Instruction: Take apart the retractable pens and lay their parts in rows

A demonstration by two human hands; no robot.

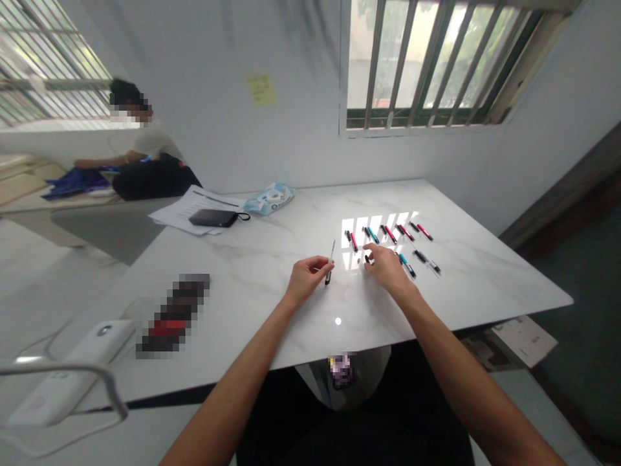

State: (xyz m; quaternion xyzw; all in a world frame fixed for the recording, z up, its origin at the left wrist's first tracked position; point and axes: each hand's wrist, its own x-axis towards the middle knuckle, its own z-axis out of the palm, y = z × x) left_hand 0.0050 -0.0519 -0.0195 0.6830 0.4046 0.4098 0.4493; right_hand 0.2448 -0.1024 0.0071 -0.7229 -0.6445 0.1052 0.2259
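My left hand [310, 275] is closed in a pinch round a slim pen [328, 278] with a dark lower end, held nearly upright, its thin tip pointing up. To the right, my right hand [385, 265] is low over the table, thumb and fingers round a small black piece that looks like a pen cap [367, 259]. A tiny pale bit [358, 260] lies beside those fingertips. Beyond the hand is a row of red and teal pens [389, 233] with black caps. A teal pen [407, 265] and a clear pen with a black part [427, 261] lie right of it.
The white marbled table [252, 291] bears papers [182, 210], a black pouch [213, 218] and a blue-white packet [270, 198] at the back left. A blurred-out dark object [174, 314] and a white device with a cable [77, 369] are at left. Another person [152, 145] sits beyond.
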